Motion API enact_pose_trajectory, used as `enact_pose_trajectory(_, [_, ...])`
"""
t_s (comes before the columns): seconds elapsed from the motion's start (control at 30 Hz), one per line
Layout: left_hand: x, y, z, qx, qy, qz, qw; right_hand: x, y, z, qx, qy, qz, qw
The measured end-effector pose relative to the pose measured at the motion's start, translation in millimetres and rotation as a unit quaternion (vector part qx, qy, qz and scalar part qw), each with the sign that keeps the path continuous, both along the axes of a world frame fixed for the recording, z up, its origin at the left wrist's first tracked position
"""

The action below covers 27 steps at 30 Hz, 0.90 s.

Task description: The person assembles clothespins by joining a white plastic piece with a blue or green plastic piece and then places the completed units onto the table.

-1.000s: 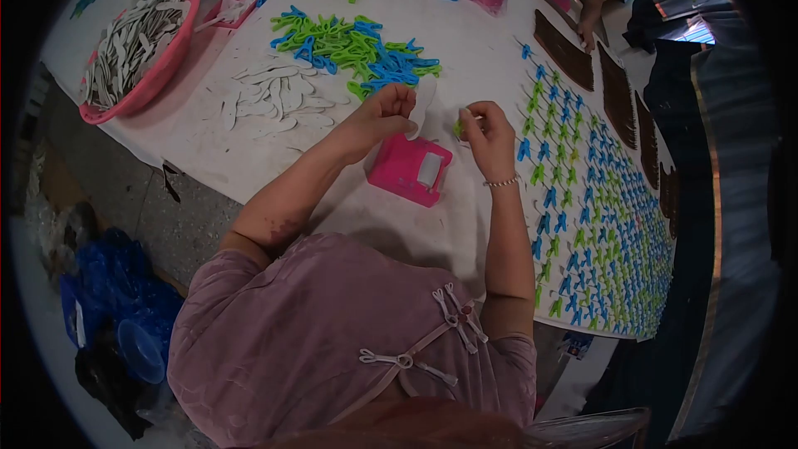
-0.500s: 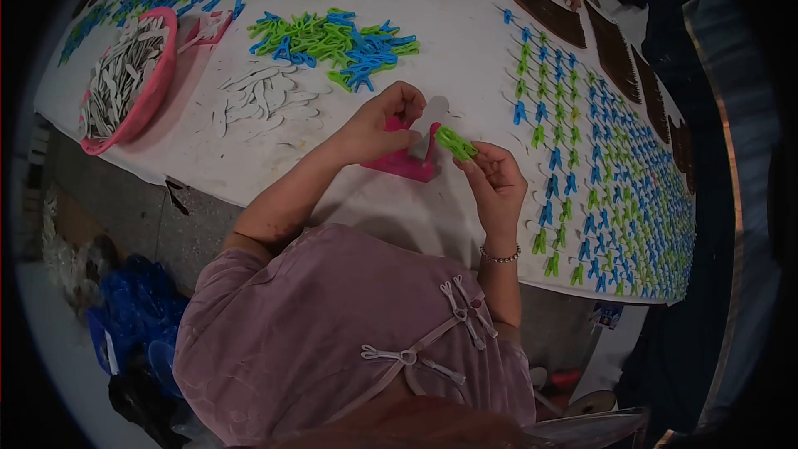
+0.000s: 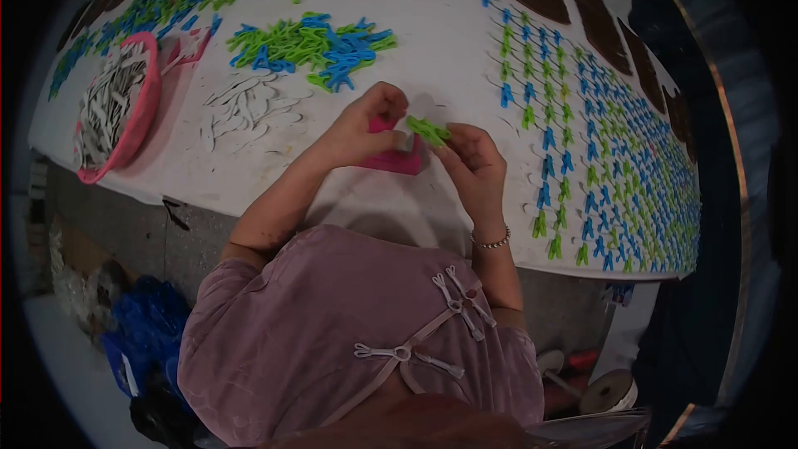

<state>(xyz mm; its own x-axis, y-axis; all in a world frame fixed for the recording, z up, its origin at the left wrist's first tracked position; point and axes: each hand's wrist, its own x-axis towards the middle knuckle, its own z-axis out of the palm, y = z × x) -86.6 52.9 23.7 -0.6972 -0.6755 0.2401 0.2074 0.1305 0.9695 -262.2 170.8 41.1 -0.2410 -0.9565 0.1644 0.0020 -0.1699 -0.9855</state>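
Observation:
A green clothes peg (image 3: pixel 427 130) is pinched between the thumb and fingers of my right hand (image 3: pixel 478 168), its jaw end pointing left. Below it on the table stands a pink plastic holder (image 3: pixel 394 160), partly covered by my left hand (image 3: pixel 359 130). The left fingers are curled in at the holder's top, and whatever they grip is hidden. Beyond my hands lies a heap of green and blue clothes pegs (image 3: pixel 312 46). Loose white flat strips (image 3: pixel 249 112) are scattered to the left of my left hand.
A pink basket (image 3: pixel 150 108) of white strips stands at the left table edge. Rows of blue and green pegs with white pieces (image 3: pixel 603 175) cover the right side. Dark brown panels (image 3: pixel 594 21) lie behind them. More pegs (image 3: pixel 158 8) spread at the far left.
My right hand has brought the green peg left, closer to the pink holder and my left hand. The left hand keeps its curled pose at the holder. The whole view has shifted slightly.

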Motion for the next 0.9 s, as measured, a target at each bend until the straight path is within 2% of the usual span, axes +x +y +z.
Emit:
enact_pose_trajectory(0.03, [-0.7, 1.4, -0.4, 0.003, 0.001, -0.026, 1.000, 0.0, 1.1, 0.9, 0.003, 0.001, -0.026, 1.000])
enact_pose_trajectory(0.07, [1.1, 2.0, 1.4, -0.006, -0.015, -0.003, 1.000, 0.9, 0.4, 3.0, -0.072, 0.130, -0.062, 0.987])
enact_pose_trajectory(0.1, [1.6, 2.1, 1.9, -0.016, -0.030, 0.018, 0.999, 0.5, 1.7, 4.7, -0.137, 0.261, -0.097, 0.951])
enact_pose_trajectory(0.13, [1.8, 2.4, 0.6, -0.015, -0.029, -0.013, 0.999, -1.1, 5.1, 6.2, -0.128, 0.266, -0.126, 0.947])
enact_pose_trajectory(0.2, [1.9, 2.4, -2.2, -0.023, -0.030, 0.021, 0.999, -5.0, 12.0, 7.8, -0.161, 0.420, -0.143, 0.882])
enact_pose_trajectory(0.23, [0.7, 2.6, -3.8, -0.025, -0.031, -0.003, 0.999, -4.6, 15.9, 5.4, -0.152, 0.422, -0.165, 0.879])
enact_pose_trajectory(0.3, [-0.1, 5.5, -6.4, -0.061, -0.070, 0.017, 0.996, -3.5, 24.9, -2.0, -0.064, 0.308, -0.082, 0.946])
enact_pose_trajectory(0.33, [-0.7, 8.9, -3.2, -0.063, -0.073, 0.001, 0.995, -4.6, 32.2, -6.6, -0.060, 0.304, -0.098, 0.946])
enact_pose_trajectory(0.4, [-2.0, 13.8, 6.9, -0.105, -0.077, -0.006, 0.991, -5.7, 46.5, -18.0, -0.001, 0.195, -0.084, 0.977])
enact_pose_trajectory(0.43, [1.1, 10.2, 6.5, -0.107, -0.078, -0.017, 0.991, -7.7, 55.7, -24.6, 0.000, 0.193, -0.096, 0.977])
enact_pose_trajectory(0.5, [17.5, -8.3, 2.6, -0.182, -0.129, 0.046, 0.974, -14.4, 83.0, -36.4, 0.081, 0.066, -0.118, 0.987])
enact_pose_trajectory(0.53, [26.6, -16.3, 1.3, -0.193, -0.132, 0.062, 0.970, -16.5, 97.5, -38.9, 0.083, 0.064, -0.126, 0.987])
enact_pose_trajectory(0.57, [37.0, -25.6, -2.3, -0.193, -0.132, 0.055, 0.971, -18.4, 113.1, -40.3, 0.114, 0.027, -0.169, 0.979])
enact_pose_trajectory(0.6, [48.3, -35.4, -7.2, -0.219, -0.167, 0.103, 0.956, -19.6, 128.9, -41.2, 0.144, -0.010, -0.212, 0.967])
enact_pose_trajectory(0.63, [60.1, -45.2, -12.3, -0.244, -0.201, 0.150, 0.937, -19.1, 145.7, -41.3, 0.145, -0.012, -0.217, 0.965])
enact_pose_trajectory(0.67, [72.1, -55.3, -18.1, -0.246, -0.198, 0.145, 0.938, -19.2, 162.3, -40.7, 0.152, -0.046, -0.267, 0.950])
enact_pose_trajectory(0.7, [85.2, -64.7, -24.8, -0.247, -0.236, 0.189, 0.921, -20.7, 176.2, -40.8, 0.159, -0.081, -0.316, 0.932])
enact_pose_trajectory(0.73, [98.1, -72.5, -30.5, -0.247, -0.273, 0.233, 0.900, -22.9, 188.1, -43.3, 0.160, -0.082, -0.322, 0.930])
enact_pose_trajectory(0.77, [109.8, -80.6, -34.6, -0.248, -0.272, 0.227, 0.902, -25.4, 199.1, -47.6, 0.163, -0.106, -0.373, 0.907])
enact_pose_trajectory(0.8, [120.8, -87.7, -38.5, -0.331, -0.318, 0.228, 0.859, -27.8, 208.7, -51.5, 0.164, -0.129, -0.422, 0.882])
enact_pose_trajectory(0.83, [127.3, -91.8, -42.1, -0.410, -0.359, 0.229, 0.807, -32.5, 215.3, -54.1, 0.166, -0.130, -0.427, 0.880])
enact_pose_trajectory(0.87, [130.9, -93.2, -46.9, -0.411, -0.359, 0.225, 0.807, -38.5, 219.2, -56.8, 0.154, -0.140, -0.453, 0.867])
enact_pose_trajectory(0.9, [134.8, -93.4, -53.1, -0.430, -0.380, 0.228, 0.787, -43.4, 221.6, -60.2, 0.142, -0.150, -0.478, 0.854])
